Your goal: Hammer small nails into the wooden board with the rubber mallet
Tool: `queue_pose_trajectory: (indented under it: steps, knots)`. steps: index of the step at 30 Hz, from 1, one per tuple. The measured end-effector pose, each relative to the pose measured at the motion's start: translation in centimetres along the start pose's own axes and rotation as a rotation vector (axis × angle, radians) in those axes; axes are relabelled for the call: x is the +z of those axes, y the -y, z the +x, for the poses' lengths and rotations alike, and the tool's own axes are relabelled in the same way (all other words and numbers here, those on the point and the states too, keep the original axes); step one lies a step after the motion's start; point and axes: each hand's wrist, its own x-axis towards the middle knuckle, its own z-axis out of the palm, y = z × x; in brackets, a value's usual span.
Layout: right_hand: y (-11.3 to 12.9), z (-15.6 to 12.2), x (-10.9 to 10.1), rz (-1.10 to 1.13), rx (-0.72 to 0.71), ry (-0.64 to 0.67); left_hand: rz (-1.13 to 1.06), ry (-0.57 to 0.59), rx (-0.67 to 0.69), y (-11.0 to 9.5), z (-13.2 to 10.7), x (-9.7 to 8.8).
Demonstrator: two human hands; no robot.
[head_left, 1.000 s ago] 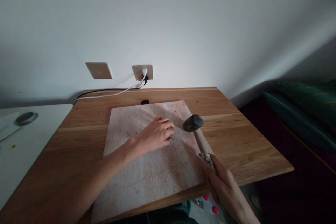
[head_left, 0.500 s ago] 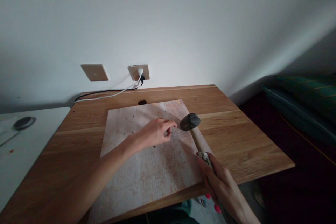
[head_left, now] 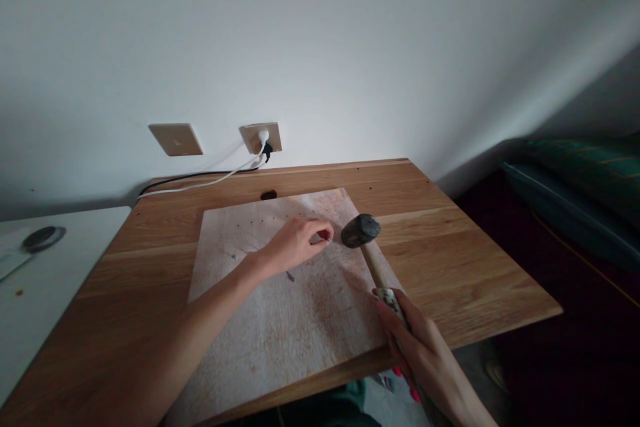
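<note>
My left hand (head_left: 303,243) is over the whitish, brown-streaked board (head_left: 280,340), thumb and index finger pinched together. Whatever is between those fingertips is too small to make out. A rubber mallet (head_left: 361,231) with a dark head and a wooden handle is in my right hand (head_left: 417,337), which wraps round the lower handle. Its head is tilted up just right of my left fingertips, over the board's right side. Close under my left wrist lies a small dark piece (head_left: 291,276), its kind unclear. A row of dark dots (head_left: 263,221) runs across the board's far part.
The board lies on a wooden table (head_left: 465,267) set against a wall. A socket (head_left: 261,138) with plugs feeds white and black cables (head_left: 200,183) along the table's back edge. At left, a white surface (head_left: 60,280) carries a round dark object (head_left: 41,238).
My left thumb has moved up against the index fingertip, closing the pinch. The mallet and my right hand stay nearly where they were; the view has shifted slightly.
</note>
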Motion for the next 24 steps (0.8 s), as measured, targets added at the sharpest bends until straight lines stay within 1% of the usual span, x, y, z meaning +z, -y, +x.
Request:
queue_pose_trajectory:
  steps: [3,5,9,14,18,21,24]
  knots:
    - [-0.3,0.0,0.0,0.008,0.027,0.008,0.023,-0.035,-0.020,-0.2,-0.3,0.6]
    - [-0.5,0.0,-0.1,0.017,0.018,0.014,0.037,-0.055,-0.036,-0.2,-0.7,1.0]
    - [-0.3,-0.1,0.0,0.041,0.016,0.000,0.086,-0.038,-0.070,0.0,-1.4,1.3]
    - [0.1,-0.3,0.1,0.055,0.030,-0.011,0.131,-0.024,-0.069,-0.3,-1.1,1.4]
    - [-0.2,-0.2,0.0,0.053,0.044,-0.015,0.132,-0.025,-0.107,-0.5,-0.9,1.6]
    - [-0.2,-0.2,0.0,0.034,0.029,0.002,0.125,-0.037,-0.117,-0.4,-0.9,1.9]
    - [-0.1,-0.2,0.0,0.013,0.025,-0.012,0.085,-0.057,-0.115,-0.2,-1.0,2.3]
